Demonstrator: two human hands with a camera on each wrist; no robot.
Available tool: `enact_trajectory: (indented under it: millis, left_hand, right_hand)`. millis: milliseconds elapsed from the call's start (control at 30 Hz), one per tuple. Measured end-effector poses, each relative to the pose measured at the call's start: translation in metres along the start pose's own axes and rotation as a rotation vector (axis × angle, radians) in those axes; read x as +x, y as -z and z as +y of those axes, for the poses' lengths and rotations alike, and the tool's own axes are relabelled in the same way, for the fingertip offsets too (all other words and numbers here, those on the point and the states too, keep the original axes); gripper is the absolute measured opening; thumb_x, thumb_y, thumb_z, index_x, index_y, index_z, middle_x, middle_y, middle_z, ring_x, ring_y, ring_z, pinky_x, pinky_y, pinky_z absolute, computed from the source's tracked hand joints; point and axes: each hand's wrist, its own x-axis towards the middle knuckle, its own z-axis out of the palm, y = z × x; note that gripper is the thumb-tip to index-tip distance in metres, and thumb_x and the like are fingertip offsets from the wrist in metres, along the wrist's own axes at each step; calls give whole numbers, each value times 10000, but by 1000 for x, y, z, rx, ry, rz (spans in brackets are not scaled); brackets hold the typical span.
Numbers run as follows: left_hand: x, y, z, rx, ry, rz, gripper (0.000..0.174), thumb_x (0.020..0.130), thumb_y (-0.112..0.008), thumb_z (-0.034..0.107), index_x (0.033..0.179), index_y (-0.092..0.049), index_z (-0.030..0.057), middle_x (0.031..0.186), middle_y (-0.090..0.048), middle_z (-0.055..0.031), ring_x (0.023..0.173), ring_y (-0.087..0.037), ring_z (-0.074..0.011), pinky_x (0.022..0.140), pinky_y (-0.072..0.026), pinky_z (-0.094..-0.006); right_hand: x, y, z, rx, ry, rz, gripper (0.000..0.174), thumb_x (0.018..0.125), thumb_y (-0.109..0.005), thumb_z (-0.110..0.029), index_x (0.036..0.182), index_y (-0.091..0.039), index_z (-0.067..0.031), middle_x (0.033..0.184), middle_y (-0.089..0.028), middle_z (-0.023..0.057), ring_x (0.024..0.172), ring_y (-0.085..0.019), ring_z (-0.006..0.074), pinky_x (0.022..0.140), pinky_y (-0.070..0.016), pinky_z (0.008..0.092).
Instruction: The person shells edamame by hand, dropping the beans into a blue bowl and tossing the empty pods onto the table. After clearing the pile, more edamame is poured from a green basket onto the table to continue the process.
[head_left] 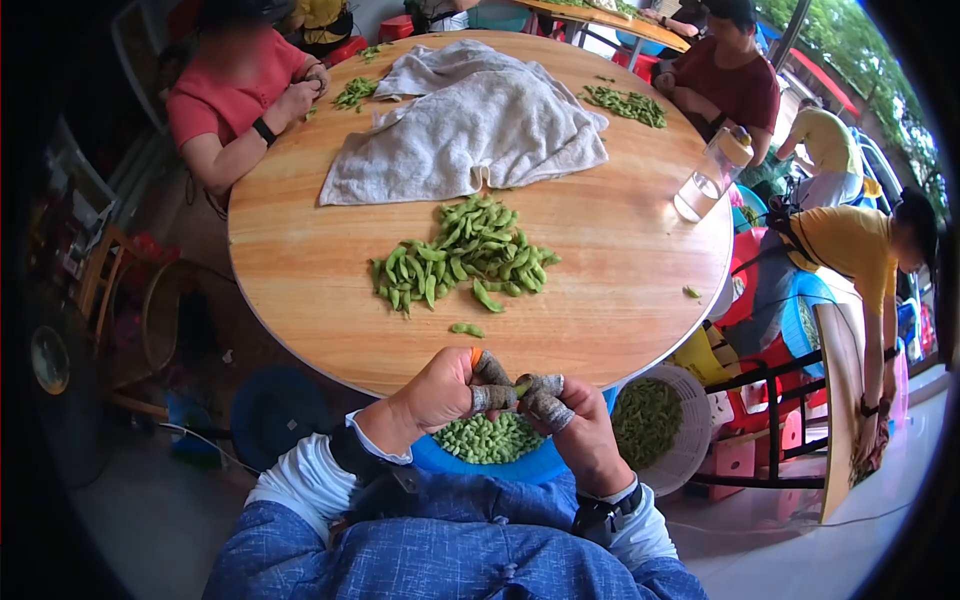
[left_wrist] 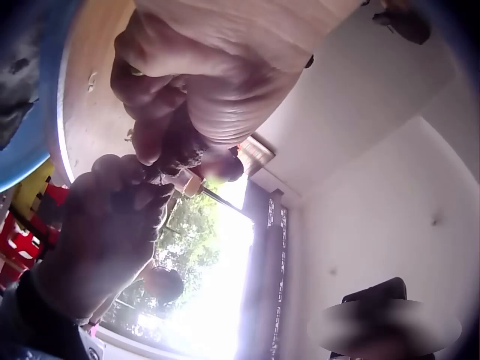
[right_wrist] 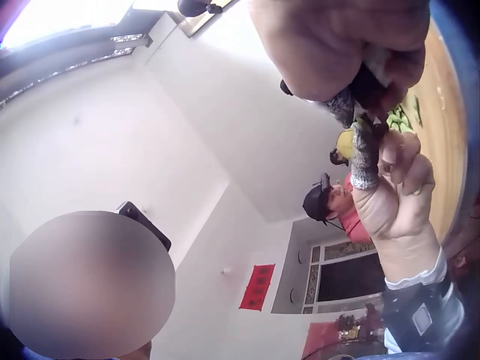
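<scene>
My left hand and right hand meet at the table's near edge, thumbs and fingers wrapped in grey tape, with orange on one left finger. Between the fingertips they pinch a green edamame pod, mostly hidden by the fingers. Under the hands, a blue basin holds shelled green beans. Ahead on the table lies a heap of edamame pods, and one loose pod is closer to me. Both wrist views show the hands fingertip to fingertip, the pod dark or covered there.
On the round wooden table lie a crumpled grey towel and a clear bottle. At right below stands a white basket of pods. People sit across the table; one in yellow bends at right.
</scene>
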Motion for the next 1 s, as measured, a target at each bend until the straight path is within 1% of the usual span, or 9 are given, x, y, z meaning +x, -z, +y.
enact_trajectory:
  millis: [100,200,500,600,700,800,833,933,1000]
  left_hand:
    - [-1,-8,3,-6,-35,10,129,714,-652,111,733,-557,25,621,-580,-46,507,-523,-66,416,-346,-146]
    - [-2,-12,6,-9,-51,23,127,713,-652,113,723,-560,27,592,-573,-38,478,-505,-52,392,-311,-144]
    - [-5,-13,0,-6,-36,32,118,717,-647,98,713,-550,30,573,-562,-32,468,-493,-49,400,-327,-148]
    - [-2,-13,-8,83,-91,37,142,733,-632,103,756,-538,-1,636,-574,-45,520,-518,-70,452,-385,-173]
    - [-8,-20,-7,642,-298,89,148,733,-603,55,824,-524,-31,718,-575,-70,606,-549,-128,532,-437,-238]
    - [-11,-20,-15,1338,-633,176,177,726,-563,1,889,-515,-46,770,-567,-84,683,-557,-171,603,-446,-271]
    - [-11,-20,-18,1317,-680,201,190,710,-537,-34,899,-519,-41,779,-562,-98,711,-557,-198,634,-442,-282]
    - [-7,-18,-25,805,-648,153,171,704,-535,2,872,-537,-29,737,-568,-144,669,-568,-249,596,-439,-283]
    - [-8,-21,-22,617,-539,132,120,736,-524,11,848,-543,-26,702,-559,-95,639,-543,-173,578,-429,-259]
  right_hand:
    - [-3,5,1,27,14,-30,155,815,-523,-107,929,-575,-16,796,-582,-27,666,-473,20,569,-354,159]
    - [-3,1,0,11,22,18,257,793,-565,-212,912,-564,16,725,-560,2,575,-432,44,508,-313,173]
    - [-4,-4,-1,-64,72,32,210,797,-550,-176,908,-566,2,711,-554,-12,577,-436,40,512,-320,177]
    - [-5,3,1,-21,9,16,144,809,-518,-64,927,-550,13,826,-585,8,741,-518,65,674,-409,198]
    - [-3,9,8,-22,14,20,150,808,-524,-67,930,-548,16,835,-584,12,753,-519,68,692,-409,201]
    - [-3,6,11,-59,76,48,149,803,-530,-62,928,-546,17,843,-582,14,765,-516,70,702,-407,207]
    - [-3,6,11,-59,86,38,148,802,-531,-60,927,-546,17,844,-581,14,770,-516,72,706,-406,208]
    - [-5,7,12,-55,125,10,145,797,-534,-53,925,-544,16,845,-580,15,778,-516,76,714,-406,213]
    - [-6,7,14,-46,170,-8,143,795,-534,-48,922,-543,16,843,-581,14,774,-517,77,714,-407,216]
